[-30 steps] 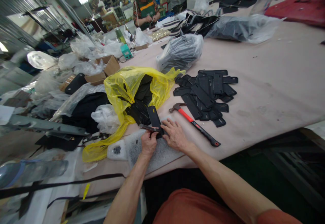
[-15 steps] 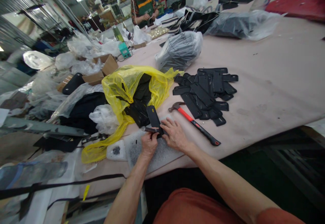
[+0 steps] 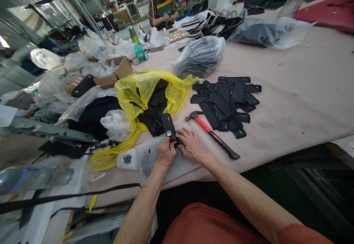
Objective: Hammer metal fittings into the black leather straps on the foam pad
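Observation:
My left hand [image 3: 166, 151] is closed around a metal punch [image 3: 169, 133], its shiny end facing up towards me. The punch stands over a black strap piece [image 3: 167, 121] with a slot near its far end. My right hand [image 3: 191, 145] lies with fingers spread, pressing the near part of that piece against a speckled pale block [image 3: 149, 160]. The punch's lower tip is hidden by my fingers. Right of my hands rests a claw hammer [image 3: 206, 126] with a red and black handle. Beyond it is a pile of similar black pieces [image 3: 221, 102].
A yellow plastic bag [image 3: 125, 89] holding black pieces lies just beyond the block. A smaller white block [image 3: 127, 160] sits at left. Clear-wrapped bundles [image 3: 200, 54] lie farther back. Another person [image 3: 163, 9] works across the table [image 3: 290, 89].
My left hand has turned the punch from lying nearly flat to upright over the black piece. My right hand stays on the piece. The whole view has shifted slightly.

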Demonstrator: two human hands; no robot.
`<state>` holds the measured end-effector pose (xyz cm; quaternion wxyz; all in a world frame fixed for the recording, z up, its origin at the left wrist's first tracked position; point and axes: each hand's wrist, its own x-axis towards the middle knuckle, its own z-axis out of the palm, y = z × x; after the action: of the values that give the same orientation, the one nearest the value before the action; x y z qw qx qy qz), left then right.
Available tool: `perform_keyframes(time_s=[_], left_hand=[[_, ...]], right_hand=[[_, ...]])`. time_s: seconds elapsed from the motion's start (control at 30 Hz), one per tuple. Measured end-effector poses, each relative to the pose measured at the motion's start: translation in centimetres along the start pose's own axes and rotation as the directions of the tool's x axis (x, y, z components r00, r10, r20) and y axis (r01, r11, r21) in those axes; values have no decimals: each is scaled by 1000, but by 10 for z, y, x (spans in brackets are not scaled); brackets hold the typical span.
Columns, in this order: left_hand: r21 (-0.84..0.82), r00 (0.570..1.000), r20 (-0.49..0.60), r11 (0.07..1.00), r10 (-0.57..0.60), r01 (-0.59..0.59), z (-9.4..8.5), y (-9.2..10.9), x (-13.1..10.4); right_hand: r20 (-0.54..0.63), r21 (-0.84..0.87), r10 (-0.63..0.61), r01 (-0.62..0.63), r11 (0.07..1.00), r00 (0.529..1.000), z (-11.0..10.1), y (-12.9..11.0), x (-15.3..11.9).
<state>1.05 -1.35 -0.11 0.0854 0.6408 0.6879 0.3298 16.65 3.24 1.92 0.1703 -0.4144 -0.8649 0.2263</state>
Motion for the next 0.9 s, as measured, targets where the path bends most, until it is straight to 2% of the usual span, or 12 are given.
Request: perform_keyframes(time_s=[0.13, 0.23, 0.33, 0.4, 0.47, 0.5, 0.57, 0.63, 0.7, 0.77, 0.83, 0.9], left_hand=[[8, 1000, 1, 1000, -3, 3, -1, 1, 1], [18, 1000, 27, 1000, -13, 12, -4, 5, 2], [9, 999, 48, 1000, -13, 13, -7, 8, 4], [3, 999, 52, 1000, -10, 10, -8, 9, 4], [3, 998, 54, 1000, -14, 14, -8, 10, 4], [6, 998, 55, 1000, -19, 19, -8, 10, 3], [12, 998, 53, 999, -32, 31, -8, 10, 3], [15, 998, 46, 999, -41, 40, -8, 10, 2], [6, 998, 37, 999, -43, 42, -8, 9, 2], [-14, 999, 33, 999, -41, 42, -7, 7, 1], [-36, 999, 32, 999, -36, 37, -7, 6, 1], [-53, 999, 29, 998, -30, 31, -6, 4, 1]], right_hand=[[-62, -68, 32, -36, 997, 998, -23, 16, -9], [-138, -179, 190, -213, 960, 972, -47, 43, -27], [-127, -259, 360, -381, 888, 924, -62, 70, -48], [-82, -204, 428, -436, 877, 900, -66, 81, -56], [17, 23, 536, -537, 844, 844, -67, 85, -57], [117, 194, 599, -609, 769, 792, -67, 85, -55], [365, 470, 629, -720, 511, 686, -66, 79, -49], [523, 571, 565, -755, 323, 638, -67, 70, -43], [553, 580, 538, -758, 300, 636, -72, 58, -37], [518, 611, 554, -735, 293, 651, -86, 40, -31], [359, 690, 583, -628, 360, 729, -115, 16, -27], [43, 731, 540, -395, 557, 841, -155, -12, -24]])
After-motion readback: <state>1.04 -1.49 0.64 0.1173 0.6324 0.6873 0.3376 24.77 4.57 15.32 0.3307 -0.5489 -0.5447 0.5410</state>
